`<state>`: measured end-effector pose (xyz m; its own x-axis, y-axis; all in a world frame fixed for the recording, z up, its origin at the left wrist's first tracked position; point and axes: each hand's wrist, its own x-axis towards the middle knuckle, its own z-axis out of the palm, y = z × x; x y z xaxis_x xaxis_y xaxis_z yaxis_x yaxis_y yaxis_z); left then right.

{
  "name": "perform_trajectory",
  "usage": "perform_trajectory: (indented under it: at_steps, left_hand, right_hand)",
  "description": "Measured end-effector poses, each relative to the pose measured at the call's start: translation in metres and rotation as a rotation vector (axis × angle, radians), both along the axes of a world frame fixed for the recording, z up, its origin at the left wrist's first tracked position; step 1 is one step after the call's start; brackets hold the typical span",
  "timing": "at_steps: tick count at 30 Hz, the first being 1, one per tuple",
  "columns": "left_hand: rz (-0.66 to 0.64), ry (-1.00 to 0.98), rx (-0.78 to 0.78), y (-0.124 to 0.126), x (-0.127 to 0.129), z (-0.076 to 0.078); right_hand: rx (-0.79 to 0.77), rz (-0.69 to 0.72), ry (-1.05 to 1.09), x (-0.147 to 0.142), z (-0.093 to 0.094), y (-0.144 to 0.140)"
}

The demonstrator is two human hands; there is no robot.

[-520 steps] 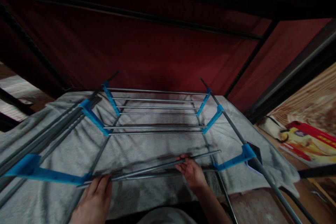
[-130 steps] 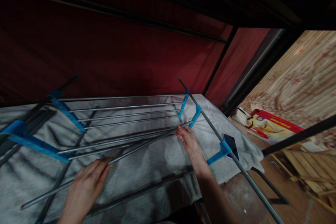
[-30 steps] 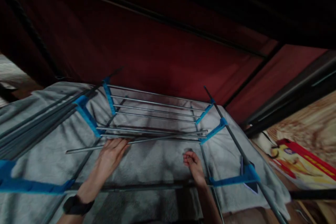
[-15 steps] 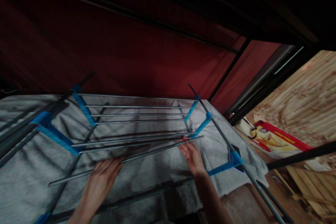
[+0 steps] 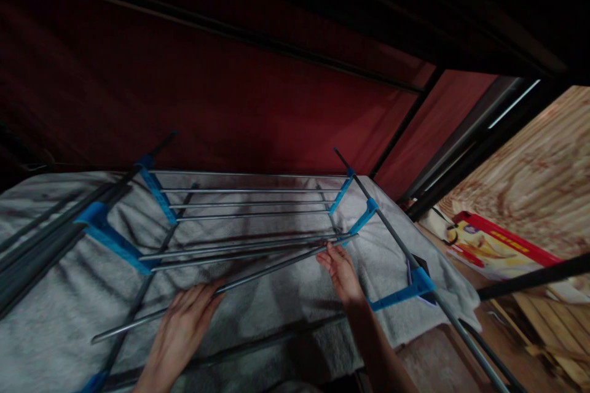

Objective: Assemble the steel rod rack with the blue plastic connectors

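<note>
The gray blanket carries the tubular rack, across which 1 loose metal tube slants. The left hand curls over the tube's left portion; the right hand pinches it toward its right end, near 1 blue bracket.

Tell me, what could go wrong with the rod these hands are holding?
The rod slants, so its right end might knock the blue bracket close by. Its left end sticks out past the left hand and could swing if that grip slips. The rack stands on a rumpled blanket, so a hard push might shift it.
</note>
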<state>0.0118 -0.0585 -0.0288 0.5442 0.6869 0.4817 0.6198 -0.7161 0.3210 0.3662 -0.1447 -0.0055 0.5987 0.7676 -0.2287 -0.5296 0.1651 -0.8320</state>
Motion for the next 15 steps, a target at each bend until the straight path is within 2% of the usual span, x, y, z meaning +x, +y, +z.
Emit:
perform_trajectory:
  at_steps: [8,15]
  left_hand:
    - [-0.011,-0.004,0.128,-0.007,0.004,0.004]
    - [-0.01,0.071,0.101,-0.01,0.006,0.003]
  right_hand:
    - [0.018,0.046,-0.003,0.002,-0.002,0.0]
    - [0.044,-0.042,0.093,0.016,-0.01,0.0]
